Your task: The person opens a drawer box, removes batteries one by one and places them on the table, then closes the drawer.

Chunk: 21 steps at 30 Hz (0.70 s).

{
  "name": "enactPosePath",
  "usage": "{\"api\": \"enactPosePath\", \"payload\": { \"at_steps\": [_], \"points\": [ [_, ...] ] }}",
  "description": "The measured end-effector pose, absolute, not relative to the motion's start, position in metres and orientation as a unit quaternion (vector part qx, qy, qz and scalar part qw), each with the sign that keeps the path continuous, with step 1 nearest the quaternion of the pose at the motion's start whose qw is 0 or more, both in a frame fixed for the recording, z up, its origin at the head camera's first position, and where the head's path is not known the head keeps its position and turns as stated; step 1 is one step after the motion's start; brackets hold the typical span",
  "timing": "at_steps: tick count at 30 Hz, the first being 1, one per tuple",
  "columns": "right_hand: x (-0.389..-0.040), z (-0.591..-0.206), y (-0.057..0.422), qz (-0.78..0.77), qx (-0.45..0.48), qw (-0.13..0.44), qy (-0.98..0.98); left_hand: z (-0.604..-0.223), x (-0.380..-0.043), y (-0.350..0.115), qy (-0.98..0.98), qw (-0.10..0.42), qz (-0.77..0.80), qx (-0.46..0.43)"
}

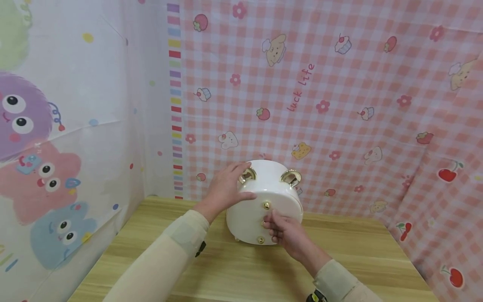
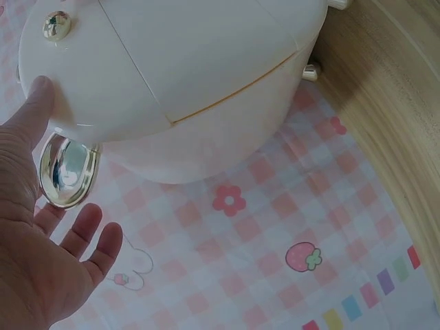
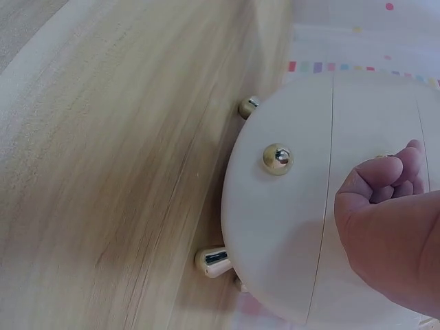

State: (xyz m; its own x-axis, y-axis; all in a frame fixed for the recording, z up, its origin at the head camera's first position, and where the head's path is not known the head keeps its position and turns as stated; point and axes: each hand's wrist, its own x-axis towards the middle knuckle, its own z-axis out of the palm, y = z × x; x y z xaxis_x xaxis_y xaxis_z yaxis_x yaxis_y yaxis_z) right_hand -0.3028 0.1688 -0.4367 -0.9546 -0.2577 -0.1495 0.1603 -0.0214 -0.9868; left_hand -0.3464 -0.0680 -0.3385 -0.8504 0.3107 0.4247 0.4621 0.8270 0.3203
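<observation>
A glossy white rounded drawer box [image 1: 243,218] with gold ears and gold knobs stands on its short gold feet. My left hand [image 1: 225,186] is at its left ear [image 2: 69,168], the straight thumb touching the front face near the top and the other fingers loosely spread around the ear. My right hand [image 1: 288,235] is at the front, pinching the middle knob [image 1: 264,224] between thumb and curled fingers, which mostly hide it. Above and below show the top knob [image 1: 266,205] and the bottom knob [image 3: 278,159]. Thin seams divide the front into drawers, which look flush.
The box stands on a wood-grain table [image 1: 226,277], near its back edge. Behind and to the right hangs a pink checked cloth [image 1: 339,84] with printed figures. A white cloth [image 1: 94,167] with cartoon prints covers the left side.
</observation>
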Motion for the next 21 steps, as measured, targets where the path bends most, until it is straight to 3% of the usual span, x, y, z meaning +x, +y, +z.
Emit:
{"api": "enactPosePath", "payload": {
  "at_steps": [21],
  "points": [
    [-0.2974, -0.4428, 0.1687, -0.643, 0.013, 0.104, 0.759, -0.3388, -0.3444, -0.0683, -0.937, 0.187, -0.214, -0.205]
  ]
}}
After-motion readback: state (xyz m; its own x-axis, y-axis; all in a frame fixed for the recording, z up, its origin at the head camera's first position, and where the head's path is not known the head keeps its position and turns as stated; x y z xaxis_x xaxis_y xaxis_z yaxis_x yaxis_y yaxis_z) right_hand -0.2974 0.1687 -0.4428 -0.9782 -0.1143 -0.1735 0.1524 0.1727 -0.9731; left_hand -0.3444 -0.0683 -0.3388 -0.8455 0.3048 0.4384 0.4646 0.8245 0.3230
